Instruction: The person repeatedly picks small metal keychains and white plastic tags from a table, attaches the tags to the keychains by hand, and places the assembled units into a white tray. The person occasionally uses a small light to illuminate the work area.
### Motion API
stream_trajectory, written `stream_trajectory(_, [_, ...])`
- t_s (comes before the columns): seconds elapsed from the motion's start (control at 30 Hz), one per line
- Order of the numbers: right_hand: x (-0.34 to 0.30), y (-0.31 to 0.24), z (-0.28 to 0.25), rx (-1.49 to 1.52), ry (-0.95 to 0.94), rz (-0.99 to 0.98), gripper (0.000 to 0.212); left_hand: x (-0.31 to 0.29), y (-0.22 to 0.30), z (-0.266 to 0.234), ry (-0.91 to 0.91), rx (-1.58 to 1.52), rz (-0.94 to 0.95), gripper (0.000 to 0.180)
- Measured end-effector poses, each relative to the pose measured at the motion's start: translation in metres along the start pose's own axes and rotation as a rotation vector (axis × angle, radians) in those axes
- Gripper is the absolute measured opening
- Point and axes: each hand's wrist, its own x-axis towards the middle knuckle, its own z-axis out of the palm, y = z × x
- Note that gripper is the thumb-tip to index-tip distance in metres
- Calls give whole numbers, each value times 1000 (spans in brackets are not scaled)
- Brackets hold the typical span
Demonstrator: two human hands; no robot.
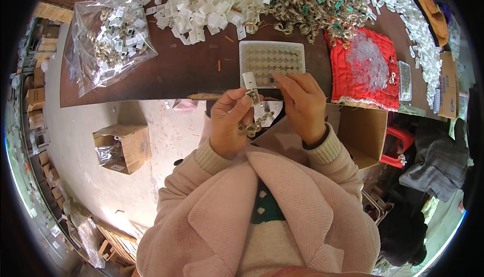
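Observation:
My left hand [229, 123] is closed around a small white plastic battery case [250, 86], its lid standing up and its inner compartment facing me. Below the case, a coil of clear fine string-light wire [252, 126] hangs from the same fingers. Thumb and forefinger of my right hand [305, 100] are pinched at a small dark round piece that looks like a button cell [273, 80], just right of the case. Directly behind both hands lies a white tray [241, 65] with rows of pale round button cells; my right fingertips overlap its front edge.
Loose white cases [201, 2] and coiled wire lights [317, 5] are heaped at the back of the brown table [191, 70]. A clear bag [113, 45] of cases sits left; a red cloth [343, 75] with clear bits lies right. Cardboard boxes [136, 148] stand below.

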Motion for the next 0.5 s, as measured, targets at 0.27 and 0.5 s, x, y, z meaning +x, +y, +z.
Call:
stream_trajectory(0.27, [10, -12, -1, 92, -5, -14, 19, 0, 4, 1, -31, -10, -38, 15])
stream_trajectory(0.5, [8, -31, 1, 201, 20, -30, 20, 1, 5, -2, -93, -25, -49, 14])
